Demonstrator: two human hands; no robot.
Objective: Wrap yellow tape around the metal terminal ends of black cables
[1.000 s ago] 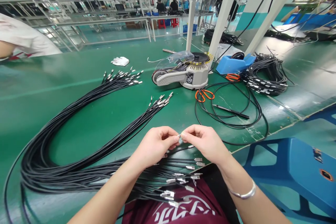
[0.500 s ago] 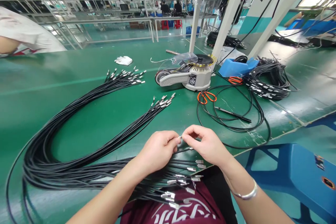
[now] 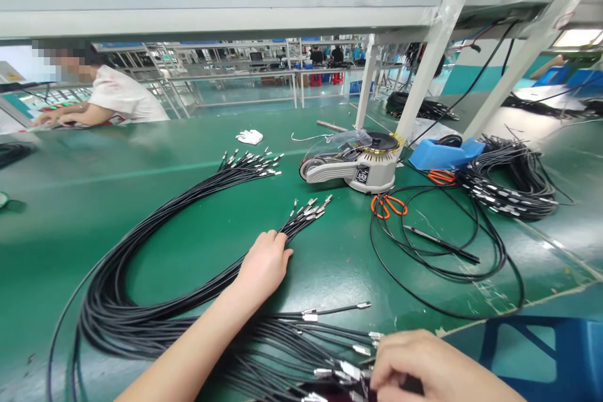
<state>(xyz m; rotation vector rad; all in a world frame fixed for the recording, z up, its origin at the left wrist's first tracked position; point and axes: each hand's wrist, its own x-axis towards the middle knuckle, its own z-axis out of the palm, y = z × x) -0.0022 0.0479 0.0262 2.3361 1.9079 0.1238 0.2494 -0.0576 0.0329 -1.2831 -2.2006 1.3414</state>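
Observation:
My left hand (image 3: 265, 264) is closed over a bundle of black cables, just behind their metal-tipped ends (image 3: 311, 210). The bundle's long loop (image 3: 108, 276) curves round on the left of the green table. My right hand (image 3: 419, 364), low at the table's front edge, has curled fingers beside the silver connectors of the nearer cable ends (image 3: 351, 370). What lies in those fingers, if anything, is hidden. One cable tip (image 3: 363, 306) sticks out above the nearer ends.
A grey tape dispenser (image 3: 372, 166) stands mid-table. To its right are orange-handled scissors (image 3: 389, 206), a black pen (image 3: 440, 244), loose cable, a blue holder (image 3: 445, 154) and a coiled cable bundle (image 3: 513, 182). A white glove (image 3: 249, 137) lies farther back. Another person (image 3: 122, 97) sits across the table.
My hands have parted. The left moved up and left onto the cable bundle, closing over it; the right dropped toward the front edge. The view has tilted up, showing the shelf.

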